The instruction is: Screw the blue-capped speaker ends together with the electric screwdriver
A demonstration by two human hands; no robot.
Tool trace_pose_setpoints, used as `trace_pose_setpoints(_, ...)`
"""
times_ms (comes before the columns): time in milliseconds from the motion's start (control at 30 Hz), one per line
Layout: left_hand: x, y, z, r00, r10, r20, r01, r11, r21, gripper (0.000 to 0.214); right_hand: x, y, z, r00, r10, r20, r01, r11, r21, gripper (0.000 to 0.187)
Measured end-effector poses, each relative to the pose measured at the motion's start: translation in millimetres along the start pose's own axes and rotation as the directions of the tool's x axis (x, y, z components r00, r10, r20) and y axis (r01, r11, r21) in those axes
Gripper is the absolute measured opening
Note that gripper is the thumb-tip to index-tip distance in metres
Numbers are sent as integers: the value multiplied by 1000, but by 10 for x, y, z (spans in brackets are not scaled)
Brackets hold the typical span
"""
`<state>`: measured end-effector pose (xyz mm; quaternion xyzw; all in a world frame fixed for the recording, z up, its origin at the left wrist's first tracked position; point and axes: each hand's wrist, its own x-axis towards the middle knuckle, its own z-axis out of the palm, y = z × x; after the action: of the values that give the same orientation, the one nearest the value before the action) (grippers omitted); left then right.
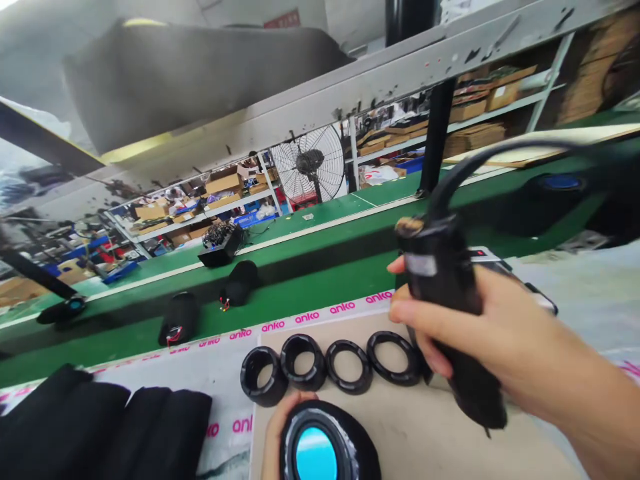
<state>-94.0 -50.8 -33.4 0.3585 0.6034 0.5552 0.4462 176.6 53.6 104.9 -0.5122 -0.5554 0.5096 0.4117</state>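
My right hand [510,333] is wrapped around a black electric screwdriver [443,280], its cable leaving the top and a thin bit pointing down. At the lower middle, my left hand [280,427] grips the side of a black speaker [363,437] whose round face shows a shiny blue cone [317,457]. The palm and most fingers of that hand are hidden behind the speaker or below the picture. Just beyond the speaker, several black plastic rings [349,367] stand in a row on a beige board [400,427]. The screwdriver is apart from the speaker.
Black fabric-covered pieces [105,427] lie at the lower left. A green conveyor belt [300,280] runs behind the bench, carrying black speaker bodies [180,319] and a black box of small parts [220,243]. A grey metal beam [300,107] crosses overhead. A fan [310,163] stands beyond.
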Motion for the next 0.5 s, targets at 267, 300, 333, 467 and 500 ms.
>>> trace_pose_setpoints(267,-58,-97,128,996,-12,93,21,995,-101,52,-11,791,388,950,283,132,-212,894,-394,74)
trace_pose_setpoints(300,-92,-98,142,994,-1,105,13,993,-114,57,-14,821,435,945,293,147,-211,887,-410,72)
trace_pose_setpoints(333,-127,-101,155,993,11,118,3,992,-125,63,-11,842,481,940,302,158,-212,881,-423,72)
trace_pose_setpoints(467,-213,-111,196,989,35,143,-18,993,-119,94,65,906,633,929,320,184,-209,866,-454,84)
trace_pose_setpoints(500,-219,-106,201,988,21,153,-4,994,-109,101,94,930,662,932,306,195,-191,870,-455,86)
